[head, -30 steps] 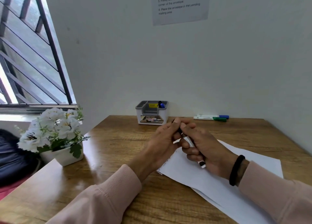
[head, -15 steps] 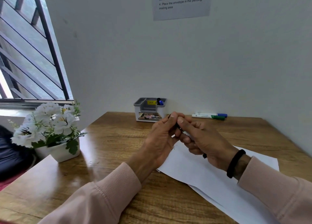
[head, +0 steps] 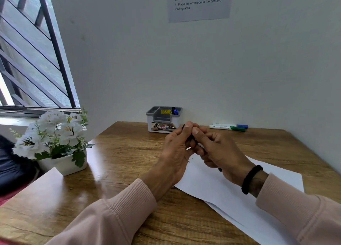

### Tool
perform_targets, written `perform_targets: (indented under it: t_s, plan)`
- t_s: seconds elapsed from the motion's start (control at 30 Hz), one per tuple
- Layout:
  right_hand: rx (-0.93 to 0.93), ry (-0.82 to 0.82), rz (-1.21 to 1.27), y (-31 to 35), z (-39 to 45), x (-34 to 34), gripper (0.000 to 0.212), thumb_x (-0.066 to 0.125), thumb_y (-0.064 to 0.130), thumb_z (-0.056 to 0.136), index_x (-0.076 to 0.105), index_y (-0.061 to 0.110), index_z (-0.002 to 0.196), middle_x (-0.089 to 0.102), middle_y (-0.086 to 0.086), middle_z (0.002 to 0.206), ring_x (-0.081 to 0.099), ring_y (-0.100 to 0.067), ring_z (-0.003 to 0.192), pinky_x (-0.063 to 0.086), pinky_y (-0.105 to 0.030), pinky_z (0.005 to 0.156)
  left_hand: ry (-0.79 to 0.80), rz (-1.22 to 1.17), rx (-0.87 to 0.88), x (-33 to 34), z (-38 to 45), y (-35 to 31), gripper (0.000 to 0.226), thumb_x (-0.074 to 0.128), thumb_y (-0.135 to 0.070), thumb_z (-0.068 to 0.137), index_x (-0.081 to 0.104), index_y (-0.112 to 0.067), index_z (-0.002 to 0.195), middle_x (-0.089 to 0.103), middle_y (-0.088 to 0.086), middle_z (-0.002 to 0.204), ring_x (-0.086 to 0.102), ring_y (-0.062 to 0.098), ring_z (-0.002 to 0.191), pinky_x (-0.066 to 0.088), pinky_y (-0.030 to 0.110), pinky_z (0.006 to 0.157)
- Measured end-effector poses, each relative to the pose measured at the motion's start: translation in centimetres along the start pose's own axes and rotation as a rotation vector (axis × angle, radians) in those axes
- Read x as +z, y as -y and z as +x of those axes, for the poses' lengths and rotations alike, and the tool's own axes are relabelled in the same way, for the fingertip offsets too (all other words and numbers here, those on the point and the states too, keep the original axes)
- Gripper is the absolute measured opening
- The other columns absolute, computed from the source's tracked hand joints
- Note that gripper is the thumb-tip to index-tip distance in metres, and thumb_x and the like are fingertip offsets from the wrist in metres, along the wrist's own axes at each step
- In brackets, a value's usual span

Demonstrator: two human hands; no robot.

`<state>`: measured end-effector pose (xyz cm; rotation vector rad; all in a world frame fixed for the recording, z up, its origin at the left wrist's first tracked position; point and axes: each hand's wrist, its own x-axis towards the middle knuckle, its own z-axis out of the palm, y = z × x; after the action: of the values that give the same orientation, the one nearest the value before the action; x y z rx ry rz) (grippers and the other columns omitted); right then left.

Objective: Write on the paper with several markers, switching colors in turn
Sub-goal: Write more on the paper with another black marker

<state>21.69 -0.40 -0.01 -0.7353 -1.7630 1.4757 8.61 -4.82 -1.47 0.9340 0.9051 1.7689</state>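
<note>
Working above the brown wooden desk (head: pixel 120 152), keep your hands over the white sheet of paper (head: pixel 221 185) lying on it: your right hand (head: pixel 219 152) is closed around a black-and-white marker (head: pixel 220 169), and your left hand (head: pixel 177 150) pinches its far end, the cap I'd judge, so pull or press straight along the barrel without twisting. Behind the paper, the grey-and-white plastic organiser box (head: pixel 163 119) holds a blue-tipped pen (head: pixel 176 111) in its right compartment, and right of it lie a blue-capped marker (head: pixel 230 125) and a green-capped marker (head: pixel 227 128).
</note>
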Motion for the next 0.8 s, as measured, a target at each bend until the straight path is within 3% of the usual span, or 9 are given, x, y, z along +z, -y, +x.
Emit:
perform_targets:
  t_s: [0.1,0.23,0.3,0.33,0.43,0.47,0.53,0.63,0.8]
  plan:
    - [0.080,0.064,0.069,0.1,0.0,-0.2,0.047,0.059,0.038,0.104,0.070,-0.008,0.102,0.049,-0.004,0.058,0.031,-0.009,0.042,0.025,-0.018,0.039,0.012,0.032,-0.044,-0.4,0.0,-0.2,0.043,0.061,-0.036,0.098,0.069,0.003,0.111,0.055,0.020,0.113,0.058,0.023,0.069,0.057,0.033,0.064]
    - [0.125,0.136,0.102,0.3,-0.1,-0.6,0.041,0.061,0.039,0.102,0.070,-0.001,0.101,0.050,-0.003,0.059,0.033,-0.009,0.044,0.026,-0.018,0.039,0.025,0.029,-0.082,-0.6,-0.2,-0.4,0.037,0.065,-0.039,0.092,0.074,-0.005,0.105,0.056,0.018,0.114,0.056,0.023,0.074,0.058,0.035,0.069]
    - [0.109,0.107,0.106,0.3,0.0,-0.5,0.046,0.061,0.040,0.101,0.070,-0.005,0.099,0.052,-0.003,0.058,0.033,-0.010,0.045,0.026,-0.019,0.040,0.008,0.034,-0.061,-0.4,-0.2,-0.3,0.037,0.064,-0.038,0.094,0.073,-0.004,0.107,0.057,0.018,0.112,0.058,0.023,0.071,0.058,0.035,0.067]
    - [0.063,0.063,0.066,0.1,0.1,-0.3,0.048,0.060,0.041,0.101,0.072,-0.006,0.100,0.054,-0.002,0.058,0.035,-0.011,0.044,0.028,-0.020,0.040,-0.011,0.036,-0.025,-0.2,-0.1,-0.3,0.037,0.062,-0.036,0.097,0.071,-0.002,0.109,0.059,0.019,0.110,0.060,0.024,0.070,0.058,0.036,0.066]
    - [-0.243,-0.086,-0.305,-0.8,-0.1,0.7,0.030,0.059,0.040,0.103,0.082,0.021,0.104,0.071,0.002,0.066,0.050,-0.006,0.046,0.041,-0.019,0.044,-0.058,0.102,0.156,-0.2,0.2,-0.1,0.028,0.057,-0.029,0.102,0.064,-0.002,0.104,0.064,0.018,0.097,0.067,0.026,0.083,0.060,0.040,0.074]
    - [-0.277,-0.090,-0.324,-1.2,-0.1,0.9,0.028,0.058,0.038,0.104,0.081,0.023,0.106,0.071,0.001,0.068,0.051,-0.006,0.046,0.042,-0.018,0.044,-0.060,0.097,0.163,-0.3,0.1,-0.1,0.025,0.057,-0.028,0.102,0.064,-0.004,0.100,0.065,0.015,0.094,0.067,0.026,0.087,0.059,0.040,0.076]
    - [-0.223,-0.048,-0.231,-1.4,-0.1,0.9,0.031,0.057,0.037,0.105,0.080,0.015,0.102,0.063,-0.005,0.064,0.045,-0.008,0.045,0.037,-0.021,0.041,-0.046,0.045,0.103,-0.6,0.1,-0.5,0.024,0.057,-0.030,0.101,0.066,-0.008,0.096,0.069,0.015,0.097,0.069,0.028,0.093,0.057,0.041,0.079]
    - [-0.114,0.010,-0.197,-1.3,0.1,0.1,0.039,0.057,0.038,0.105,0.076,0.006,0.093,0.057,-0.005,0.060,0.041,-0.010,0.044,0.032,-0.022,0.041,-0.011,-0.010,0.050,-1.2,0.4,-1.1,0.026,0.052,-0.030,0.104,0.064,-0.007,0.105,0.073,0.018,0.108,0.071,0.029,0.094,0.056,0.037,0.076]
    - [0.015,0.090,-0.024,-1.4,0.0,-0.1,0.033,0.055,0.036,0.106,0.073,0.010,0.114,0.069,-0.011,0.073,0.044,-0.010,0.050,0.038,-0.022,0.046,-0.114,-0.042,-0.035,-2.5,1.4,-2.2,0.031,0.047,-0.030,0.107,0.062,-0.004,0.117,0.075,0.015,0.116,0.074,0.027,0.107,0.056,0.040,0.091]
